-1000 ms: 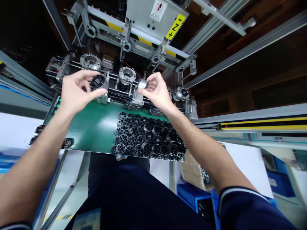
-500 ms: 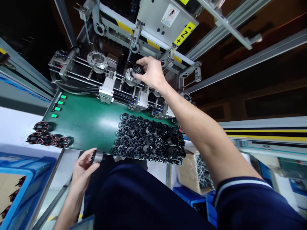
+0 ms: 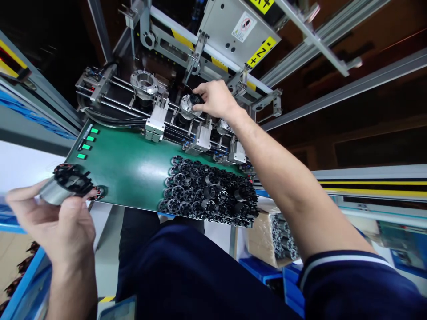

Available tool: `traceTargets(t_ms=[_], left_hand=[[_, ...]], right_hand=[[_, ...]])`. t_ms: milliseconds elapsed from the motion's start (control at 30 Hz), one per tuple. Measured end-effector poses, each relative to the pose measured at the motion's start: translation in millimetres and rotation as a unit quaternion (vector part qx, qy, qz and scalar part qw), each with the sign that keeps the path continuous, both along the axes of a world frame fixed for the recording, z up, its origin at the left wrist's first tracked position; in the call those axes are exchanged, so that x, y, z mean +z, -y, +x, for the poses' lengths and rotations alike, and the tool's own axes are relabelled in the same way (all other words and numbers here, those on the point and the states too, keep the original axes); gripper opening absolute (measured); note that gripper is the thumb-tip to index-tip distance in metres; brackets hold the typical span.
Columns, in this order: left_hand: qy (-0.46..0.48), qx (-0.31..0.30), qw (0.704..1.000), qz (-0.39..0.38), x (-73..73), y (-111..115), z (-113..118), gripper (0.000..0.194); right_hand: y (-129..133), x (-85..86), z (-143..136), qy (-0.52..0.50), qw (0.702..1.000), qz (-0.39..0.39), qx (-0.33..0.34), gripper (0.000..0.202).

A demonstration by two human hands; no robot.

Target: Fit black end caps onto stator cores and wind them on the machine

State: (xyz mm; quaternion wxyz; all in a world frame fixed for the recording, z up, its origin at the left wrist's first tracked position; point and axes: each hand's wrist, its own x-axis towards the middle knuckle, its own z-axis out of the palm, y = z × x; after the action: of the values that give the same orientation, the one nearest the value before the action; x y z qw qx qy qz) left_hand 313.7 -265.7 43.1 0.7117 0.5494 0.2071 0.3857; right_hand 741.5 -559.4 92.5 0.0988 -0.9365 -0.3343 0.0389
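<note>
My left hand (image 3: 62, 231) is raised at the lower left, with thumb and fingers around a motor stator (image 3: 55, 191), a grey metal ring with black plastic prongs. It blocks part of the view of the wound stators (image 3: 99, 192) at the left end of the green worktop. At the middle metal fixture (image 3: 187, 108) of the machine, my right hand (image 3: 216, 100) pinches a black stator (image 3: 196, 98) over the round seat. Whether that stator touches the seat, I cannot tell.
Many unwound stators (image 3: 200, 186) crowd the right side of the green worktop (image 3: 128, 169). Another round fixture (image 3: 145, 84) sits farther left on the rails. A cardboard box (image 3: 263, 238) of metal rings is at the lower right; a blue crate (image 3: 28, 284) stands lower left.
My left hand has moved left and up, bringing its stator closer to the camera. My right hand stays at the middle fixture with its stator. The view has shifted slightly.
</note>
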Motion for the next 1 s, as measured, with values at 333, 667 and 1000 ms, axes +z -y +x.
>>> traceTargets(t_ms=[333,667,1000], left_hand=[[0.009,-0.127,0.949,-0.287,23.6,72,13,0.057],[0.019,-0.218,0.946,-0.240,33.8,88,17,0.053],[-0.246,-0.225,0.885,0.326,-110.9,61,20,0.031]], right_hand=[[-13,-10.7,-77,0.001,0.990,-0.137,-0.039,0.157],[-62,64.0,-264,-0.210,0.893,0.291,0.273,0.065],[-134,46.1,-97,0.024,0.989,0.143,0.011,0.059]])
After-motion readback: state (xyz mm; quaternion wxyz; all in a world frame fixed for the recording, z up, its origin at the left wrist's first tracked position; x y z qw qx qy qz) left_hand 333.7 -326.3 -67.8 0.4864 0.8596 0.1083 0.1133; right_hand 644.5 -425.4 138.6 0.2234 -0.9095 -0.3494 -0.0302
